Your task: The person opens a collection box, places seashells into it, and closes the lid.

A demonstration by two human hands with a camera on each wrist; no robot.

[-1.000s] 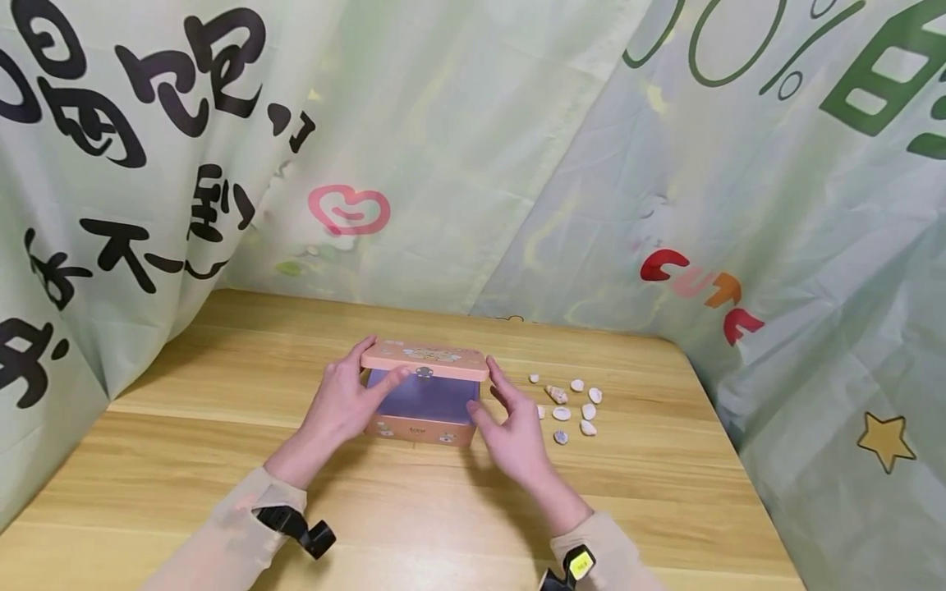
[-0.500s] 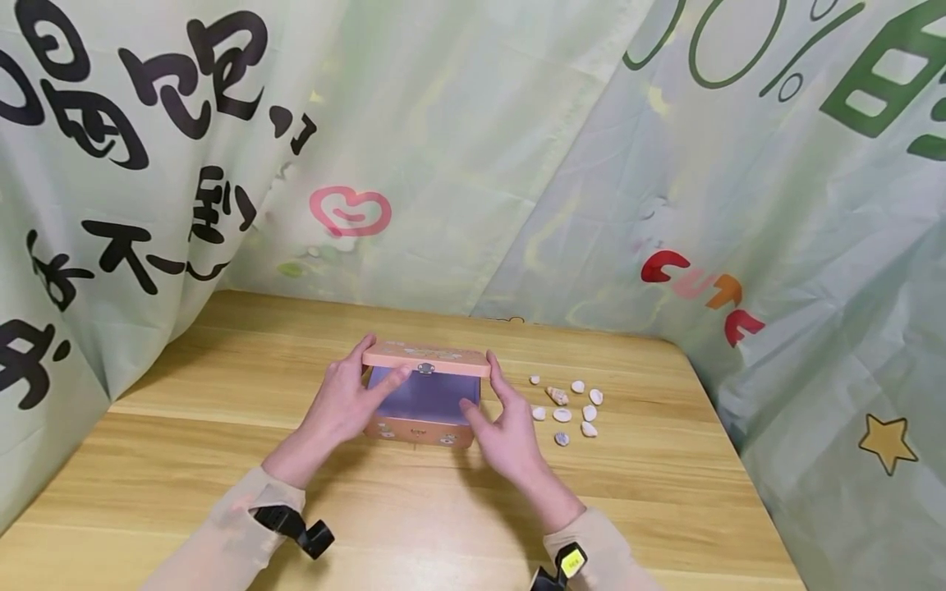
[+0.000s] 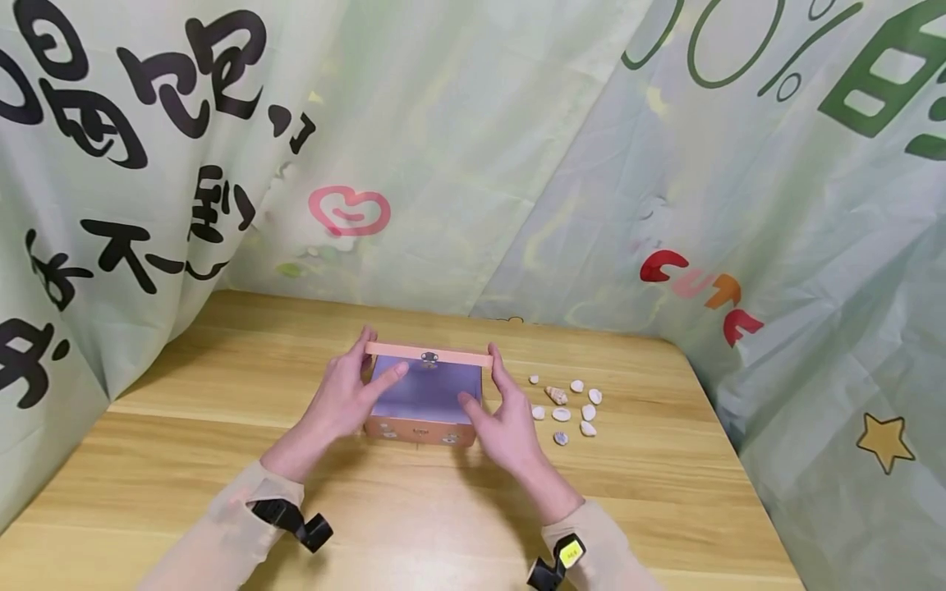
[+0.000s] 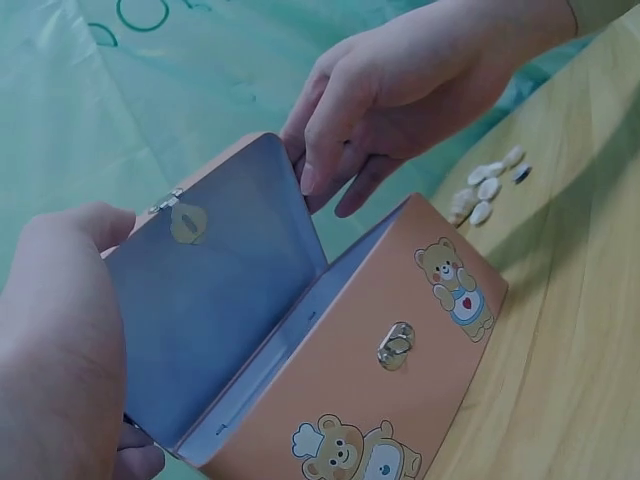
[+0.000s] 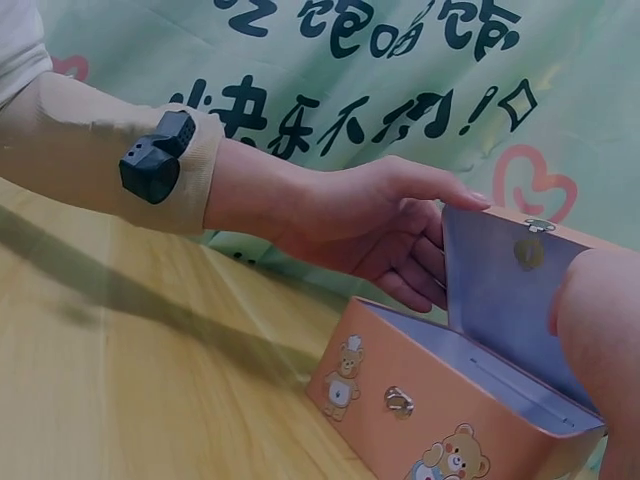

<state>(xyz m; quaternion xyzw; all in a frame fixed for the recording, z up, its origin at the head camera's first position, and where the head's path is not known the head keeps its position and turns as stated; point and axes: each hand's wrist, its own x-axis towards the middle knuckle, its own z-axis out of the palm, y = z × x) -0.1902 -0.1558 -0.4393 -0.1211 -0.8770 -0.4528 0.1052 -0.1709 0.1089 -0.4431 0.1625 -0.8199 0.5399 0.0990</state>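
A peach metal box (image 3: 420,432) with printed bears stands on the wooden table. Its hinged lid (image 4: 215,285) is raised, showing a plain lavender inside. A metal clasp (image 3: 429,357) sits at the middle of the lid's edge, and its catch (image 4: 396,346) is on the box front. My left hand (image 3: 342,398) grips the lid's left side, thumb on the near side and fingers behind. At the opposite side my right hand (image 3: 508,427) holds the lid edge between thumb and fingers. Most of the box floor is hidden behind the front wall.
Several small white seashells (image 3: 561,414) lie to the right of the box, along with a spiral shell (image 3: 557,396). A printed curtain (image 3: 443,164) hangs round the back and sides of the wooden table (image 3: 628,509).
Both hands have tilted the lid further up and back, so its decorated top no longer shows and more of its lavender inside does. The box and shells stay put.
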